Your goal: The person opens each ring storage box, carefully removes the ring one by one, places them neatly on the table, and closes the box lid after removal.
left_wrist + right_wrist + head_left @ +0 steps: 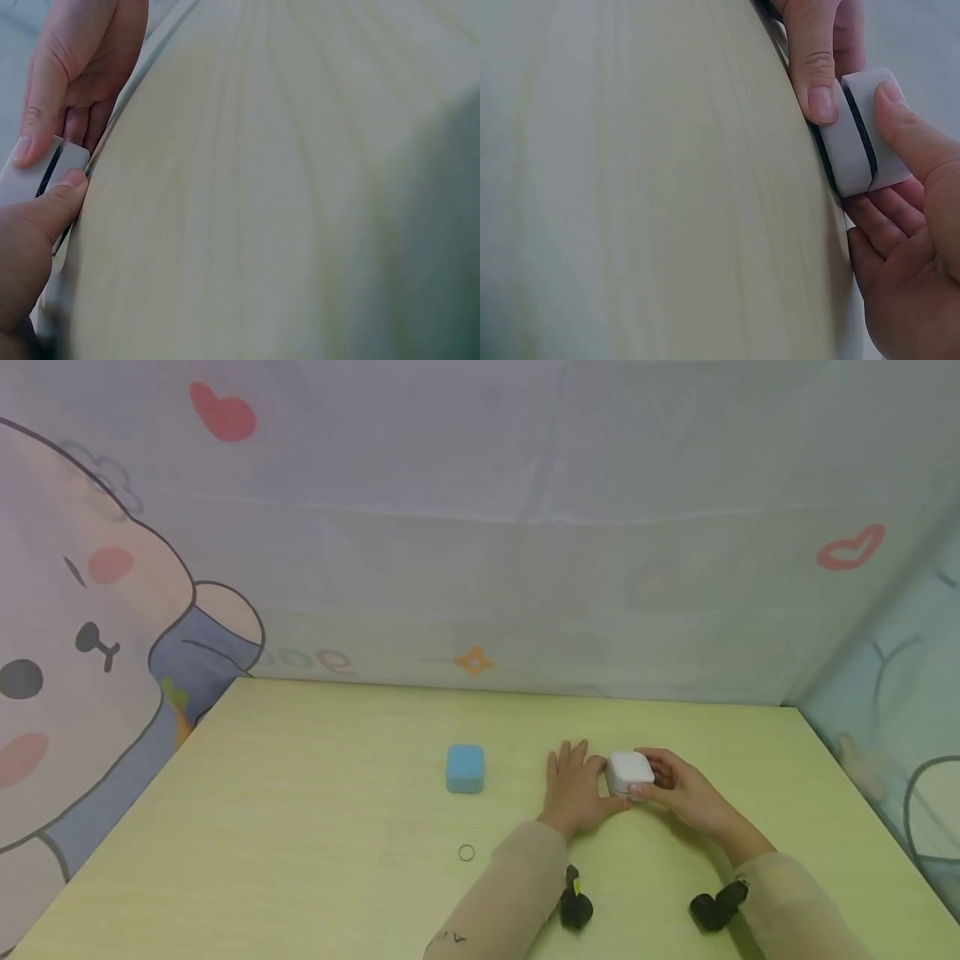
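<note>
A small white ring box [630, 766] with rounded corners stands on the table, right of its middle. Between its lid [889, 165] and its base [847, 161], a narrow dark gap shows in the right wrist view. My left hand [579, 792] holds the base between thumb and index finger, its other fingers spread out towards the back. From the right side, my right hand [693, 795] grips the lid, thumb on the near face and fingers behind. The box's inside is hidden.
To the left of my hands is a blue box [465, 768] of similar shape. A thin ring [467, 853] lies nearer me on the pale yellow table [300, 827]. Behind the table hangs a printed cloth [600, 568]. Black wrist devices [576, 910] show below both sleeves.
</note>
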Action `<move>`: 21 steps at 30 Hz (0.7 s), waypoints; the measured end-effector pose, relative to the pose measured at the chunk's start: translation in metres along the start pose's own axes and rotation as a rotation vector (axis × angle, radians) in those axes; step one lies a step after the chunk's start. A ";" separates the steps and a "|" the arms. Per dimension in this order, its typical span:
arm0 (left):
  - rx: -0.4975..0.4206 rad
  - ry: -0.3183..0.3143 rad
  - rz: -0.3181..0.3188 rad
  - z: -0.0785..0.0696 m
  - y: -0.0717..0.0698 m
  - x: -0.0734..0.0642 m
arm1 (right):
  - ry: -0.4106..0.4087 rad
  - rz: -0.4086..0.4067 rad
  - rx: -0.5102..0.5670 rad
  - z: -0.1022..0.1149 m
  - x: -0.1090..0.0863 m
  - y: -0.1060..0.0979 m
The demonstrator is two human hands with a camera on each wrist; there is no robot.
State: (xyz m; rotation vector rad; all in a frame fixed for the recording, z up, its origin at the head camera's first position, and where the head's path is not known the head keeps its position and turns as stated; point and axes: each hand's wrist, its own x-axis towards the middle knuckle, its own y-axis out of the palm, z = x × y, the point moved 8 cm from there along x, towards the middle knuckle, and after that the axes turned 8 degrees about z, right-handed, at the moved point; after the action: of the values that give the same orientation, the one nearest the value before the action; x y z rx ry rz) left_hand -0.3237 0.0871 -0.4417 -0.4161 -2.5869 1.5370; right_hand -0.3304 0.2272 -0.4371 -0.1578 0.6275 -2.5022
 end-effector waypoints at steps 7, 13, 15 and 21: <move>0.011 0.002 -0.006 0.000 -0.001 -0.001 | 0.008 -0.002 0.025 -0.002 0.001 0.000; -0.008 -0.001 -0.003 0.002 0.000 -0.001 | -0.005 0.004 0.031 -0.001 0.002 0.001; -0.011 -0.002 -0.001 0.002 0.001 -0.001 | -0.010 0.007 0.030 -0.001 0.002 0.001; -0.027 -0.001 -0.005 0.003 0.000 0.000 | 0.018 -0.003 0.005 -0.003 0.003 0.001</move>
State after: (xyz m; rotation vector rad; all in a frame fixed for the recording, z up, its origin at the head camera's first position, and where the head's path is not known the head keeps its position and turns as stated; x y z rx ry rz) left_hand -0.3239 0.0850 -0.4432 -0.4112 -2.6102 1.5037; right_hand -0.3338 0.2263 -0.4405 -0.1344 0.6285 -2.5103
